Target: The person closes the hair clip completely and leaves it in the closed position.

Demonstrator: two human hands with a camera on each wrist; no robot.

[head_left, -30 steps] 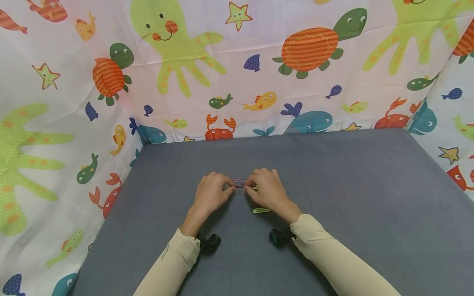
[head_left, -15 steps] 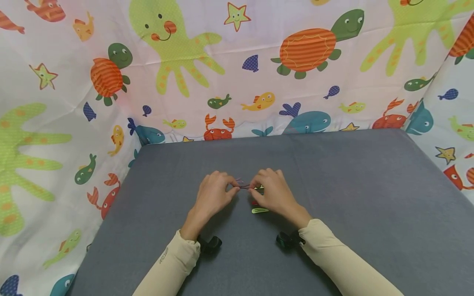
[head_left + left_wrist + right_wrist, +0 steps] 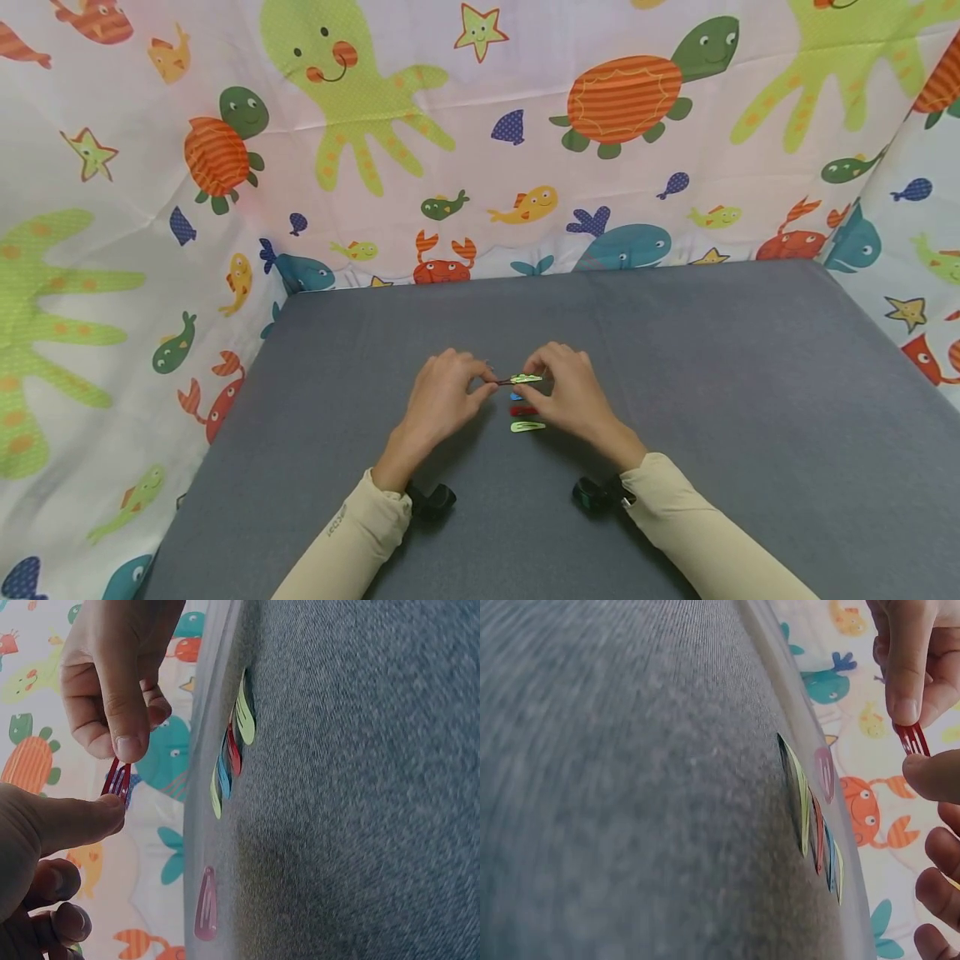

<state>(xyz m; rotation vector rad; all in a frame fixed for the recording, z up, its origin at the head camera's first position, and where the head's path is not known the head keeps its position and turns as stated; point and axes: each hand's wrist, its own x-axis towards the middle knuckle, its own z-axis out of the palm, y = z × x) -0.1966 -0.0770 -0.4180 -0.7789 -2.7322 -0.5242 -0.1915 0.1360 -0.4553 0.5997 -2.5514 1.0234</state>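
Observation:
A dark red snap hair clip [image 3: 116, 780] is held in the air between both hands. My left hand [image 3: 446, 396] pinches one end between thumb and fingers. At the other end, the thumb and fingers of my right hand [image 3: 577, 400] pinch it too. On the grey table below lies a row of clips: a yellow-green clip [image 3: 527, 427] nearest me, then a red clip [image 3: 523, 411], a blue clip [image 3: 829, 855] and another yellow-green clip [image 3: 526, 378]. Off to the left of the row is a pink clip [image 3: 206, 904], mostly hidden by my left hand in the head view.
The grey table [image 3: 750, 400] spreads out on both sides of my hands. A curtain [image 3: 480, 108] printed with sea animals stands along its back, left and right. A dark camera is strapped under each wrist.
Both hands have shifted slightly to the right with the dark red clip. My right hand has moved farther, so the red, blue and far yellow-green clips are more visible beneath.

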